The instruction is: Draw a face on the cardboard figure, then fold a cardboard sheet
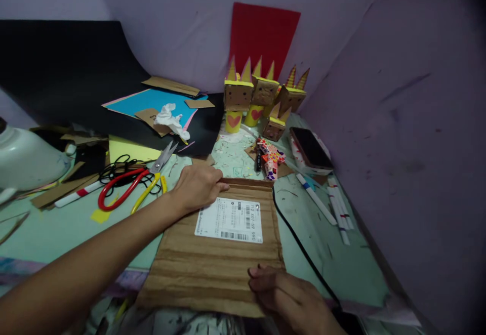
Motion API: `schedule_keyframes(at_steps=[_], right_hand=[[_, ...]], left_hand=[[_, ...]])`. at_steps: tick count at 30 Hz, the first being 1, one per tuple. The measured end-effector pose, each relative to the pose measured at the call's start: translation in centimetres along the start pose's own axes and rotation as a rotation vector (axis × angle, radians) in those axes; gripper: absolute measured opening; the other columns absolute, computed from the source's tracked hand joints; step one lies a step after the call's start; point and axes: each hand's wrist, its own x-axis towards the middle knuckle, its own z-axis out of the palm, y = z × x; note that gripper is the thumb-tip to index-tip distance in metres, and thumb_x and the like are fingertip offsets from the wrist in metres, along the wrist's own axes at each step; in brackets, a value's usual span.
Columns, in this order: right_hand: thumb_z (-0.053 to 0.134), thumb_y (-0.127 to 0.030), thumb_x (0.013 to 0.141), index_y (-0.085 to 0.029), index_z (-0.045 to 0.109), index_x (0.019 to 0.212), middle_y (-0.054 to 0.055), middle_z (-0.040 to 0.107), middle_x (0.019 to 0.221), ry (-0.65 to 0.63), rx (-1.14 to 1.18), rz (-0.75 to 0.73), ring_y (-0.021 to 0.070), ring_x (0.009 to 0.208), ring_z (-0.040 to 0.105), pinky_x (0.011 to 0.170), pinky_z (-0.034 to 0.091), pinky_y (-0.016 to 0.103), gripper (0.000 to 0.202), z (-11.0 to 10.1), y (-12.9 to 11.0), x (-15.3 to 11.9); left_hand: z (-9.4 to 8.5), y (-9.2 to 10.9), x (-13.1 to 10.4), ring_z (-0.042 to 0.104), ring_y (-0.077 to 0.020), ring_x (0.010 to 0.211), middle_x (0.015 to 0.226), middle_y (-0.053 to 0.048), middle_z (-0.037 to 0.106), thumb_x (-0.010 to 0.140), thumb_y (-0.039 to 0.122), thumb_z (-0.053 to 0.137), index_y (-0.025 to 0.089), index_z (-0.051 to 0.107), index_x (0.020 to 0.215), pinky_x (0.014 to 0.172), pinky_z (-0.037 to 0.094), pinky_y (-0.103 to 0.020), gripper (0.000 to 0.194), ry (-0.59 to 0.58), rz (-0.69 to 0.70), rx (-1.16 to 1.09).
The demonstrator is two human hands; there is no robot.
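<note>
A flat brown cardboard sheet (212,264) with a white shipping label (230,219) lies on the green table in front of me. My left hand (198,185) presses on its far left corner, fingers lying flat over the edge. My right hand (288,294) rests on the near right part of the sheet, fingers curled down onto it. Neither hand lifts the sheet.
Red-handled scissors (125,185) and yellow-handled scissors (150,191) lie left of the sheet. Cardboard figures with yellow spikes (261,99) stand at the back, a phone (310,148) and white markers (326,198) to the right. A black cable (299,244) runs along the sheet's right side. Walls close in right and behind.
</note>
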Motion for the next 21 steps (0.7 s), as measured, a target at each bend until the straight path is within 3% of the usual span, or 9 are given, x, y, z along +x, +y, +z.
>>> schedule_keyframes(at_steps=[3,5,8,9,11,14,17,21], right_hand=[[0.047,-0.018,0.094,-0.017,0.064,0.101,0.009,0.076,0.093,0.024,-0.063,-0.029,0.0186,0.089,0.073,0.078,0.059,0.022,0.018,-0.3,-0.6,1.4],[0.047,-0.017,0.092,-0.016,0.063,0.099,0.009,0.076,0.091,0.044,-0.102,-0.060,0.0201,0.087,0.073,0.080,0.059,0.028,0.018,-0.7,-0.9,2.2],[0.051,-0.012,0.085,-0.018,0.061,0.103,0.007,0.076,0.091,0.022,-0.059,-0.047,0.0192,0.090,0.072,0.098,0.050,0.039,0.021,-1.0,-0.8,2.7],[0.052,-0.010,0.083,-0.019,0.060,0.105,0.006,0.076,0.092,0.006,-0.035,-0.028,0.0189,0.091,0.071,0.102,0.046,0.041,0.024,-1.0,-0.7,2.8],[0.055,-0.008,0.080,-0.021,0.059,0.108,0.005,0.075,0.094,-0.022,0.018,0.008,0.0187,0.094,0.071,0.106,0.041,0.043,0.031,-1.2,-0.5,2.7],[0.057,-0.005,0.078,-0.023,0.057,0.111,0.004,0.074,0.098,-0.047,0.084,0.056,0.0173,0.098,0.069,0.109,0.038,0.041,0.038,-1.5,-0.2,2.1],[0.062,-0.009,0.080,-0.024,0.056,0.114,0.005,0.072,0.107,-0.045,0.151,0.140,0.0193,0.108,0.065,0.109,0.040,0.043,0.038,-1.8,0.2,1.1],[0.062,-0.021,0.085,-0.026,0.063,0.108,0.006,0.070,0.110,0.011,0.245,0.349,0.0252,0.115,0.061,0.104,0.046,0.049,0.024,-1.5,0.4,-0.2]], left_hand=[[-1.7,0.5,-1.0,0.055,-0.0339,0.104,0.113,-0.020,0.061,0.089,0.034,0.050,0.009,0.062,0.109,0.085,0.043,-0.046,0.035,0.065,0.079,-0.002],[-3.3,1.0,-2.9,0.045,-0.0358,0.119,0.128,-0.022,0.051,0.087,0.030,0.052,0.009,0.053,0.122,0.097,0.037,-0.051,0.041,0.219,0.153,-0.045],[-5.3,1.8,-7.4,0.049,-0.0293,0.115,0.122,-0.011,0.055,0.083,0.018,0.055,0.022,0.050,0.122,0.100,0.038,-0.046,0.039,0.417,0.250,-0.106],[-5.5,2.0,-9.1,0.053,-0.0264,0.110,0.118,-0.008,0.057,0.083,0.021,0.056,0.025,0.052,0.119,0.098,0.041,-0.041,0.037,0.390,0.291,-0.140],[-5.2,2.0,-12.1,0.057,-0.0238,0.105,0.115,-0.003,0.062,0.083,0.029,0.052,0.032,0.053,0.119,0.094,0.045,-0.035,0.036,0.191,0.302,-0.230],[-3.5,0.9,-14.8,0.060,-0.0257,0.110,0.124,-0.002,0.064,0.073,0.021,0.057,0.033,0.050,0.128,0.098,0.045,-0.036,0.056,-0.005,0.254,-0.223],[-2.1,-0.6,-15.4,0.058,-0.0244,0.116,0.132,-0.004,0.060,0.072,0.013,0.057,0.032,0.048,0.130,0.100,0.046,-0.035,0.062,-0.013,0.262,-0.251],[-1.9,-0.9,-15.1,0.059,-0.0233,0.118,0.130,-0.003,0.063,0.078,0.019,0.060,0.031,0.056,0.120,0.099,0.048,-0.034,0.043,-0.022,0.229,-0.304]])
